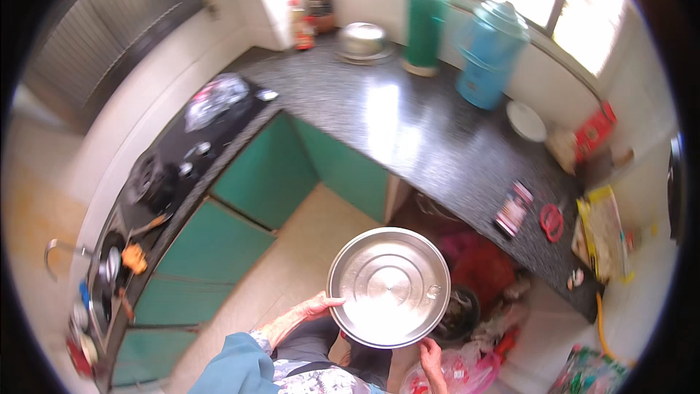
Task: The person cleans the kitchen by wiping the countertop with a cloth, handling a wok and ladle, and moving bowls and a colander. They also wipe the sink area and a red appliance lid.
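Observation:
A round stainless steel basin (389, 288) is held in front of my body, its shiny inside facing up. My left hand (322, 304) grips its left rim, the thumb lying over the edge and the fingers hidden beneath. Near the lower right rim is my right hand (430, 354); whether it touches the basin is unclear, and its fingers look curled. A small round mark or bit of water shows inside the basin at the right. Beneath the basin, my legs are partly covered.
A dark stone counter (350, 98) carries a green thermos (425, 30), a blue lidded bucket (492, 57), a white plate (526, 121) and a phone (514, 209). At left are a gas stove (147, 178) and a sink (104, 284). Plastic bags (459, 369) lie low beside my right hand.

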Tool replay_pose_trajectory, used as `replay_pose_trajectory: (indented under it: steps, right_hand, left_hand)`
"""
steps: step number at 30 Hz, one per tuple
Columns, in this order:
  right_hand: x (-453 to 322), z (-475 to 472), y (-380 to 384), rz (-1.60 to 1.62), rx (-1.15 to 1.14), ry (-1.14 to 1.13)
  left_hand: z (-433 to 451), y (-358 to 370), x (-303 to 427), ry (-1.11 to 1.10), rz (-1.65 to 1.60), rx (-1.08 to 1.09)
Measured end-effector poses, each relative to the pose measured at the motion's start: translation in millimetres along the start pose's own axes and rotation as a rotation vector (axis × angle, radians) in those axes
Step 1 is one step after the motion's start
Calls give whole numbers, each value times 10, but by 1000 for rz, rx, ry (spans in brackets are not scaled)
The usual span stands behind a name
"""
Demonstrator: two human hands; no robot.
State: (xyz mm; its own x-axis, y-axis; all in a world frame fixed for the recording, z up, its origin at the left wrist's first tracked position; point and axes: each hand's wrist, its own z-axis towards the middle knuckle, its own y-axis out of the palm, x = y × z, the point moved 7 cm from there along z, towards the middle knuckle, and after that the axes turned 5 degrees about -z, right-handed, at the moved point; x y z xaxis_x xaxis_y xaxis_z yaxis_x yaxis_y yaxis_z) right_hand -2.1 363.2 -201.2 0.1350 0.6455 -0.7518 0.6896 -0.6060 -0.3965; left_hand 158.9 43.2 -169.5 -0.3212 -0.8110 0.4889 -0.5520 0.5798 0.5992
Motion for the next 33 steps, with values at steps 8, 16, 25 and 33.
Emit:
replay_pose_trajectory:
  steps: [8,16,25,33]
  right_hand:
    - [-2236,-620,1488,668,-796,16]
    - [-3868,-1358,3351,485,-819,-207]
    - [-5043,-1609,5246,693,-968,-88]
    - [-5806,-1284,6617,657,-1013,-115]
  left_hand:
    - [-1591,-744,593,455,-238,180]
    - [-3373,-1528,1533,758,-287,381]
    - [-4950,-2561,2426,1084,-256,567]
    - [-5673,-3040,1778,1044,-417,649]
